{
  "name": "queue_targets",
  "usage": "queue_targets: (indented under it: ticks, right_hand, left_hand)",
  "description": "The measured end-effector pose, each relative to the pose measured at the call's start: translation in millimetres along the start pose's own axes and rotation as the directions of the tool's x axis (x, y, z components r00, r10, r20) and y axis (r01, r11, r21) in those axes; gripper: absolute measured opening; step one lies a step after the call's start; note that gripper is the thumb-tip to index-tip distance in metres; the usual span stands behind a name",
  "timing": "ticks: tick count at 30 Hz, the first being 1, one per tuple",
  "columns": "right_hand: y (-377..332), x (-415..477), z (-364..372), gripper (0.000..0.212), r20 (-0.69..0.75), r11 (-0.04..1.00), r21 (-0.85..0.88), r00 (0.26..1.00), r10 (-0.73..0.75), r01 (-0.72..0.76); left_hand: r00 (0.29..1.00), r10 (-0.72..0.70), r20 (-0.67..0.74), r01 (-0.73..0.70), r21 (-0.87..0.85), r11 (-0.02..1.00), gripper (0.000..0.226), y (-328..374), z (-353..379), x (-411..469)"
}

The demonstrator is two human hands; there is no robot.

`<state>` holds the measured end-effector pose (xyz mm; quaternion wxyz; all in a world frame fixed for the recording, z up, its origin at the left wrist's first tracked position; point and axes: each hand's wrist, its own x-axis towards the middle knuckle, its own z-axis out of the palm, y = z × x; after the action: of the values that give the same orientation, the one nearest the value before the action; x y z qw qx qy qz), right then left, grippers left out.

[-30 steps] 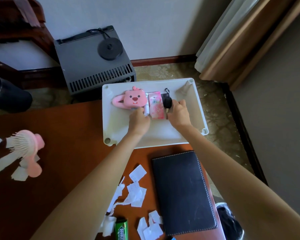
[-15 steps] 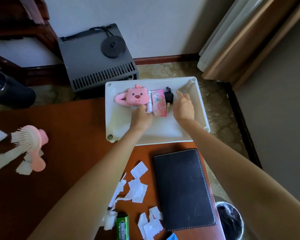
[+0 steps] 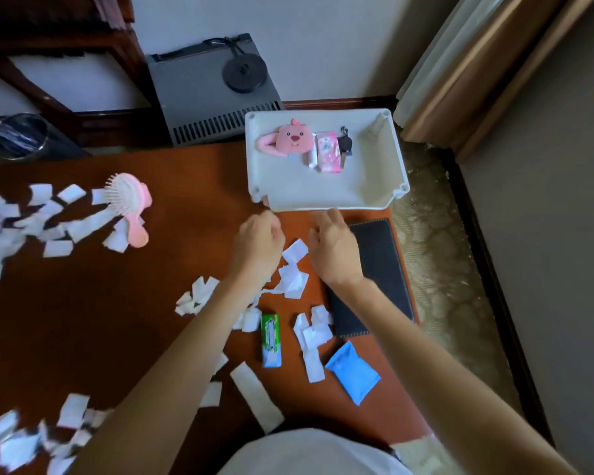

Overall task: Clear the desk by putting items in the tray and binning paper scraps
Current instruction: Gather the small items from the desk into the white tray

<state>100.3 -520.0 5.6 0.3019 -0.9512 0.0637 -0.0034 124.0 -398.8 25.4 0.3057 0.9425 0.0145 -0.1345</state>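
- Left hand [image 3: 258, 241] is hovering over the desk [image 3: 117, 303], just short of the near rim of the tray [image 3: 323, 203]. Its fingers are curling under, and motion blur is hiding whether they are pinching anything.
- Right hand [image 3: 333, 248] is hovering beside it, fingers relaxed and grasping nothing, and is overlapping the left edge of a black notebook [image 3: 381, 265].
- The white tray is sitting at the desk's far right corner. In this view its rim is reaching past the desk's far and right edges.
- Lying in a row along the tray's far side are a pink plush [image 3: 294, 138], a white tube [image 3: 311, 160], a pink packet [image 3: 328, 152] and a key fob [image 3: 344, 144]. The near half and right end of the tray floor are showing bare.
- Paper scraps [image 3: 294, 269] are lying between and below the hands. More are covering the desk's left side and near left corner.
- A green gum pack [image 3: 271, 339] and a blue packet [image 3: 352, 371] are lying among scraps nearer the person. The blue packet is lying close to the desk's right edge.
- A pink hairbrush [image 3: 129, 204] is lying well to the left, touching scraps.
- A dark bin [image 3: 18, 137] is standing beyond the desk's far left edge. A grey device [image 3: 213, 94] is standing behind the tray, by the wall.
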Motion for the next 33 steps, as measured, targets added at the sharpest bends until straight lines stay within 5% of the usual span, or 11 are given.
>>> queue_targets:
  ticks: [4,9,18,22,27,33]
  right_hand:
    - [6.4,-81.9,25.0,0.029,0.208,0.991,-0.047,0.969,0.133,-0.126]
    - [13.0,-141.9,43.3,0.037,0.353,0.964,-0.142,0.898,0.263,-0.227]
    - [26.7,-177.9,33.6,0.018,0.130,0.921,-0.149,0.916,0.380,-0.361]
    - [43.8,-198.9,29.5,0.036,0.039,0.883,-0.178,0.893,0.447,-0.434]
    - [50.5,-212.5,32.4,0.059,0.159,0.860,-0.310,0.869,0.468,-0.406]
    - [48.7,-211.0,33.2,0.049,0.132,0.838,-0.442,0.901,0.414,-0.320]
  left_hand:
    - [0.984,-0.120,0.131,0.107,0.105,0.989,0.017,-51.4,26.2,-65.4]
    - [0.940,-0.237,0.247,0.208,0.139,0.968,0.045,-78.1,59.9,-117.6]
    - [0.920,-0.220,0.324,0.151,0.224,0.963,0.053,-81.2,70.6,-118.5]
    - [0.926,-0.170,0.338,0.107,0.196,0.975,0.044,-85.2,70.3,-124.4]
    - [0.936,-0.130,0.327,0.098,0.111,0.989,0.045,-78.1,70.0,-136.4]
    - [0.942,-0.107,0.318,0.095,0.052,0.994,0.042,-71.0,66.0,-139.2]
